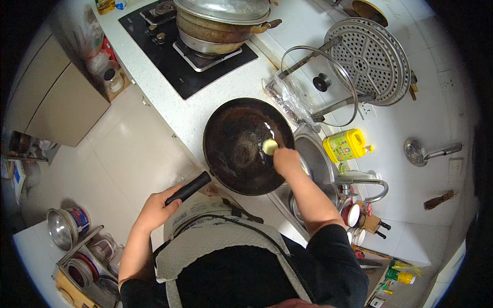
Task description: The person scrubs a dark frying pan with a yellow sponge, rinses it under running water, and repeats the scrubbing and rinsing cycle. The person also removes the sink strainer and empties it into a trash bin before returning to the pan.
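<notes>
A dark, deep wok point(246, 154) sits at the counter's front, with wet, shiny patches on its inner wall. My left hand point(158, 208) is closed around its black handle point(189, 188), which points towards my body. Over the wok's right side, my right hand point(287, 163) grips a round, pale yellow-green piece point(270, 146). That piece is at the inner wall, beside the wet shine. What it is cannot be made out, and its far end is hidden in my fingers.
Right of the wok is a steel sink point(312, 150) with a curved faucet point(379, 190). A yellow detergent bottle point(342, 145) stands behind it. Ahead, a large lidded pot point(215, 32) sits on the black gas hob point(185, 79). A glass lid point(308, 100) leans near a perforated steamer tray point(369, 61).
</notes>
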`<move>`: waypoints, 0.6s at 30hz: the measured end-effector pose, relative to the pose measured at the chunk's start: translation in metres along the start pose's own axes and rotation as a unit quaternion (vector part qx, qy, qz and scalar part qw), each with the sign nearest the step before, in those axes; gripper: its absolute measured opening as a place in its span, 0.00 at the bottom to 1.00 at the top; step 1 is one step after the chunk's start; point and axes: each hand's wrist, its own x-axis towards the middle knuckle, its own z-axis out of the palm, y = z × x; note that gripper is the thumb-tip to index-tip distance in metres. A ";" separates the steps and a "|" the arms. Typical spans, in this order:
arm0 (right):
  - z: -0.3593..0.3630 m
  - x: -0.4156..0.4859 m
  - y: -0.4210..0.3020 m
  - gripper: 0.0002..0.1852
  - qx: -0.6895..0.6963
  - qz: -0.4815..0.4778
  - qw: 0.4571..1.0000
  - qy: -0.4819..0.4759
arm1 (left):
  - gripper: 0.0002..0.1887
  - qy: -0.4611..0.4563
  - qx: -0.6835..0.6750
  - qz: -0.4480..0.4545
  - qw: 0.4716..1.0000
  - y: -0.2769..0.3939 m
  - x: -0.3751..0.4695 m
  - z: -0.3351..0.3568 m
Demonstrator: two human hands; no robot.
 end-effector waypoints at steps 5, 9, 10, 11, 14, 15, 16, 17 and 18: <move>-0.029 0.051 -0.017 0.16 0.106 0.027 0.990 0.094 | 0.26 0.052 -0.015 0.055 0.997 0.003 0.002 0.010; -0.006 0.044 -0.043 0.18 0.174 0.012 0.985 -0.014 | 0.27 0.059 0.017 0.032 0.998 0.020 0.001 0.006; -0.010 0.038 -0.043 0.20 0.203 0.009 0.979 -0.030 | 0.27 0.063 0.028 0.026 0.997 0.020 0.000 0.005; -0.014 0.035 -0.040 0.21 0.232 0.006 0.972 -0.046 | 0.27 0.068 0.039 0.019 0.997 0.020 -0.001 0.004; -0.006 0.052 -0.030 0.25 0.282 0.056 0.957 0.041 | 0.28 0.069 0.062 0.053 0.994 0.017 -0.003 0.006; -0.004 0.062 -0.032 0.25 0.322 0.081 0.938 0.101 | 0.28 0.069 0.069 0.070 0.993 0.016 -0.002 0.007; -0.003 0.073 -0.037 0.24 0.341 0.096 0.928 0.115 | 0.28 0.060 0.077 0.077 0.992 0.014 0.000 0.007; -0.001 0.084 -0.044 0.24 0.361 0.111 0.917 0.129 | 0.28 0.051 0.085 0.084 0.991 0.012 0.002 0.006; 0.012 0.096 -0.057 0.22 0.355 0.076 0.923 0.126 | 0.28 0.040 0.096 0.089 0.990 0.012 0.002 0.004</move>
